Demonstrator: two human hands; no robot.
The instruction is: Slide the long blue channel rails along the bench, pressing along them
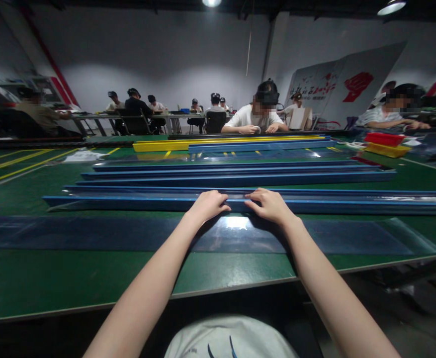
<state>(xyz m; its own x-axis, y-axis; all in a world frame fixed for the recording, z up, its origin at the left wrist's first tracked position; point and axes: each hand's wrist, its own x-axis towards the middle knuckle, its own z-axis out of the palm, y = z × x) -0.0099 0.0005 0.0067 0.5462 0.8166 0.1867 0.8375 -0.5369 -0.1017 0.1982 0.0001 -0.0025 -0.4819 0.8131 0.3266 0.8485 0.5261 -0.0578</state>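
Note:
A long blue channel strip (128,203) with raised edges lies crosswise in front of me. My left hand (209,205) is closed on its near wall, fingers over the top and thumb on the front side. A short gap to the right, my right hand (272,205) grips the same wall in much the same way, with fingers curled inside. Something clear and shiny shows inside the channel, too indistinct to name. Between my forearms and the channel lies a wide clear plastic strip (109,233), flat and reflecting the lamp light.
Farther over the green table (72,278) lie more blue channels (240,175) and a yellow channel (165,145). Red and yellow trays (387,149) stand at the back right. A person (255,114) works across the table, another (392,112) at the right.

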